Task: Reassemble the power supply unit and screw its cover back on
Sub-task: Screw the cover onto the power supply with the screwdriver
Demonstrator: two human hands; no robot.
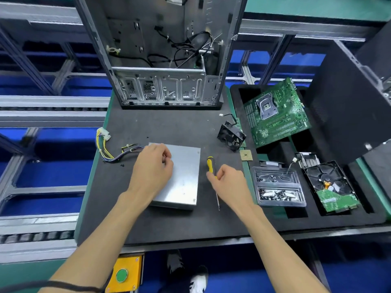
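The power supply unit (184, 176), a silver metal box with its cover on top, lies flat on the black mat (169, 225). Its bundle of yellow and blue cables (117, 154) trails off to the left. My left hand (153, 168) rests on the far left part of the cover, fingertips pinched together; anything small between them is hidden. Just right of the unit lies a yellow-handled screwdriver (209, 164), shaft pointing toward me. My right hand (229, 183) has its thumb and forefinger closed on the lower end of that handle.
A clear plastic tray of screws (277, 188) sits right of my right hand. Beyond it are a hard drive (332, 187), a motherboard (275, 115), a CPU chip (246, 155) and a black fan (231, 137). An open PC case (167, 89) stands behind. A loose black screw (122, 165) lies near the cables.
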